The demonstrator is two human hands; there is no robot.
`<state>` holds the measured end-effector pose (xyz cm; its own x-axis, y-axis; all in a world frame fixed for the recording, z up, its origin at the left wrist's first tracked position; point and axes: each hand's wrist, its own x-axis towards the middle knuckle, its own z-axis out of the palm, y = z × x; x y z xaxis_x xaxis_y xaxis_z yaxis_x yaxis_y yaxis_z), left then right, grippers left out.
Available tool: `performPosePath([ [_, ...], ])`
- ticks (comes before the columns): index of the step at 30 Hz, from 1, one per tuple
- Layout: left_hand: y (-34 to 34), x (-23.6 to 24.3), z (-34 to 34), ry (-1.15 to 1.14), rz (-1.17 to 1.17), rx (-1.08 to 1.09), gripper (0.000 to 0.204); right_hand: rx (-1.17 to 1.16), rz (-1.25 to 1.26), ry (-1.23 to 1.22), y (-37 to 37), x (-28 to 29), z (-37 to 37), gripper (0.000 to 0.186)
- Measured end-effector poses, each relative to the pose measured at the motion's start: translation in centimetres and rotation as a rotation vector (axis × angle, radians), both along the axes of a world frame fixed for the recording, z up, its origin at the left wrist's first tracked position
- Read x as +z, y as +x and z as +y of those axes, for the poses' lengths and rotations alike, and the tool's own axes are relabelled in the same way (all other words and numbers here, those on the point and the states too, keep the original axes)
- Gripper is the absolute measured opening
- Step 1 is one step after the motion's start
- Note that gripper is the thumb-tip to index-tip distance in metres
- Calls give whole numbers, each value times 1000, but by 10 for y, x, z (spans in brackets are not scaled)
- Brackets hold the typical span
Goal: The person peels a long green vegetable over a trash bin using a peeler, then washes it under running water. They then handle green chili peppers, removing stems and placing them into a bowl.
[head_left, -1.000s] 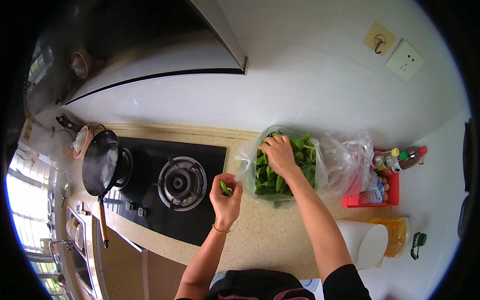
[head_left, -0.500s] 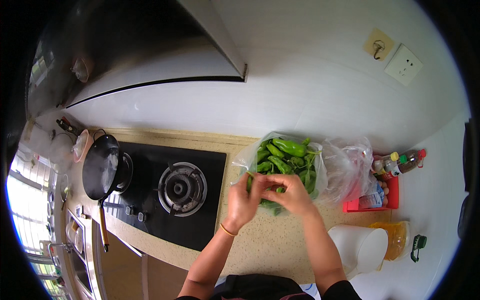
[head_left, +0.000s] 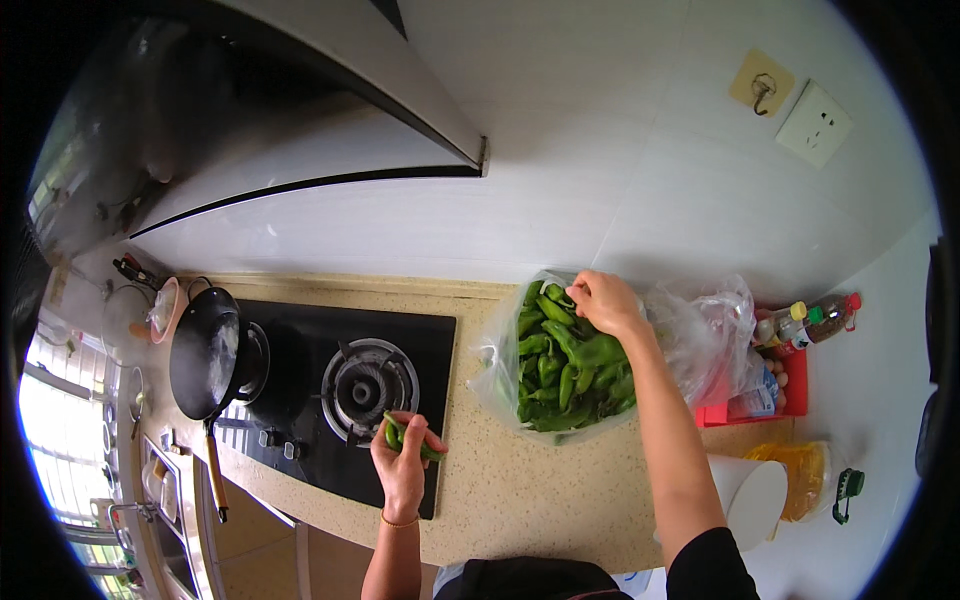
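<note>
My left hand (head_left: 402, 468) is closed around green peppers (head_left: 430, 452) over the near right corner of the black gas hob, beside the burner. At least two pieces show between its fingers. A clear plastic bag (head_left: 490, 360), its mouth open, lies on the counter, full of long green peppers (head_left: 545, 370). At the bag's far rim, my right hand (head_left: 608, 302) has its fingers pinched together among the topmost peppers. What these fingertips grip, if anything, is hidden. Just below that hand, one pepper looks blurred.
On the hob (head_left: 290, 340) sits a steaming black wok (head_left: 195, 375), its handle toward me; a bare burner (head_left: 370, 390) is beside it. Right of the bag are crumpled plastic (head_left: 700, 330), a red box (head_left: 790, 400) with eggs, bottles, a white container (head_left: 755, 500) and an oil jug (head_left: 805, 480).
My hands were together over the bag with a pepper and have parted. The left moved left and nearer with peppers; the right moved to the bag's far rim. The view shifted slightly.
</note>
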<state>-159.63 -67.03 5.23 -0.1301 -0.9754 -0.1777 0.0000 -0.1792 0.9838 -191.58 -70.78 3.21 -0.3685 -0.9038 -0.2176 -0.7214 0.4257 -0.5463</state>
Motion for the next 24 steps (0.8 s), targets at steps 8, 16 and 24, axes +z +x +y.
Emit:
performPosePath([
  [8,0,-10,16,63,82,-20,12,44,300,-13,5,-39,-25,27],
  [16,-5,-3,23,155,240,-73,11,-162,3,-99,-29,-22,-20,33],
  [24,-40,11,32,577,867,-264,36,60,-798,-549,48,34,87,37],
])
